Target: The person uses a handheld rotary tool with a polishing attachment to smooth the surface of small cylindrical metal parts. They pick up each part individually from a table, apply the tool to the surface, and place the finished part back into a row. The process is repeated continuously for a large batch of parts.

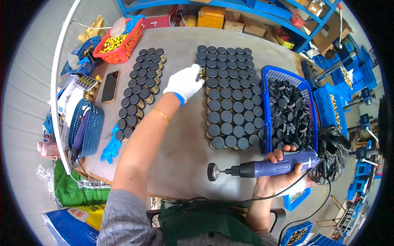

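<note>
My left hand, in a white glove, reaches across the table to the left edge of the larger block of black-capped cylinders. Its fingers are closed on a small black-capped cylinder with a yellowish, shiny side; they partly hide it. Bare, my right hand grips a purple corded electric screwdriver low at the right. A round, black-rimmed disc sits on the tool's tip, which points left. Another slanting group of black-capped cylinders stands to the left of my left forearm.
A blue basket of loose black caps stands right of the larger block. At left are a phone, a blue glove, a dark blue basket and a red basket with yellow pieces. The tool's cord crosses my front.
</note>
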`<action>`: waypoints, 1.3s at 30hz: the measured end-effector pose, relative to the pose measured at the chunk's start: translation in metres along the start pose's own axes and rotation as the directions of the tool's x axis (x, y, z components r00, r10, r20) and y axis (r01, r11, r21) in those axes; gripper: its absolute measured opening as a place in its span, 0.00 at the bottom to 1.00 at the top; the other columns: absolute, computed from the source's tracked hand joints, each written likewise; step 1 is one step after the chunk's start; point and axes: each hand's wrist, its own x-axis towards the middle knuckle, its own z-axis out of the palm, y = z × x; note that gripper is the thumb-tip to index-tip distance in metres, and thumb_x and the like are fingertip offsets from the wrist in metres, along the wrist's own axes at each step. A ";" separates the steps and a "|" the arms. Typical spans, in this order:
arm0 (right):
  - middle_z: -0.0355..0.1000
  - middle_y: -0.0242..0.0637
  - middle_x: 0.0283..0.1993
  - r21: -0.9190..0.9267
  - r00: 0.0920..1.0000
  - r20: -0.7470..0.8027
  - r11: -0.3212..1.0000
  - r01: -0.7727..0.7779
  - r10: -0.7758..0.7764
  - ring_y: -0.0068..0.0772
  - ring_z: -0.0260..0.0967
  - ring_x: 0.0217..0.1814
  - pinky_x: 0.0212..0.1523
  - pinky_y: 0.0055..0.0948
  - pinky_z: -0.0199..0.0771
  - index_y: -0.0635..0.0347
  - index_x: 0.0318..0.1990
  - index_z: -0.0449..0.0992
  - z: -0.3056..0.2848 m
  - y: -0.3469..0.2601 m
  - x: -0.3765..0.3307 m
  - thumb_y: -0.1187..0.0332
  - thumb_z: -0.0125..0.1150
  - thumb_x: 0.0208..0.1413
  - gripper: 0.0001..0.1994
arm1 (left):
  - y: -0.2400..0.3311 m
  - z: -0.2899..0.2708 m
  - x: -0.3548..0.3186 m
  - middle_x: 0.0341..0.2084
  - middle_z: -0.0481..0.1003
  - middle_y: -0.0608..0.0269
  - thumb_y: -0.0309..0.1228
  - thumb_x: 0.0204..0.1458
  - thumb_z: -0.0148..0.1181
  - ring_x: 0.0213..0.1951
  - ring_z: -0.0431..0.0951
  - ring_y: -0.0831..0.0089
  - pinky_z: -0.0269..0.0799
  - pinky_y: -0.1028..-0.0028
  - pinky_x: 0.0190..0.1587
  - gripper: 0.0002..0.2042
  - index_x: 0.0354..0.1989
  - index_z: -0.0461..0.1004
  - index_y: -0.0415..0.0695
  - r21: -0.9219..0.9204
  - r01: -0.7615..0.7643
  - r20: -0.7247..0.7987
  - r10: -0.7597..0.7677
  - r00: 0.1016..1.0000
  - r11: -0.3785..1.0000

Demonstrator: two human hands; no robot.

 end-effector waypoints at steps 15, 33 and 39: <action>0.66 0.39 0.36 0.088 0.997 -0.008 0.994 -0.070 0.071 0.29 0.60 0.29 0.30 0.24 0.64 0.61 0.41 0.64 -0.012 -0.008 0.002 0.53 0.57 0.48 0.21 | 0.099 -0.042 -0.198 0.23 0.75 0.53 0.51 0.43 0.58 0.28 0.77 0.57 0.71 0.64 0.34 0.21 0.30 0.75 0.44 -0.360 0.143 0.661 0.144 0.737 0.922; 0.68 0.40 0.42 0.110 0.997 -0.002 0.991 0.077 -0.077 0.30 0.65 0.33 0.33 0.25 0.69 0.60 0.46 0.65 -0.003 -0.037 -0.010 0.55 0.58 0.48 0.22 | 0.093 -0.065 -0.192 0.23 0.73 0.57 0.47 0.37 0.65 0.30 0.75 0.59 0.70 0.63 0.30 0.17 0.24 0.74 0.46 -0.051 -0.215 0.131 0.220 0.967 0.975; 0.67 0.42 0.40 0.195 0.997 -0.067 0.981 -0.011 0.025 0.29 0.64 0.33 0.32 0.23 0.69 0.62 0.42 0.65 -0.017 -0.031 -0.007 0.55 0.58 0.49 0.21 | 0.074 -0.067 -0.201 0.22 0.73 0.71 0.38 0.46 0.62 0.23 0.70 0.86 0.63 0.85 0.23 0.13 0.34 0.74 0.41 -0.686 0.657 0.706 0.069 0.705 0.311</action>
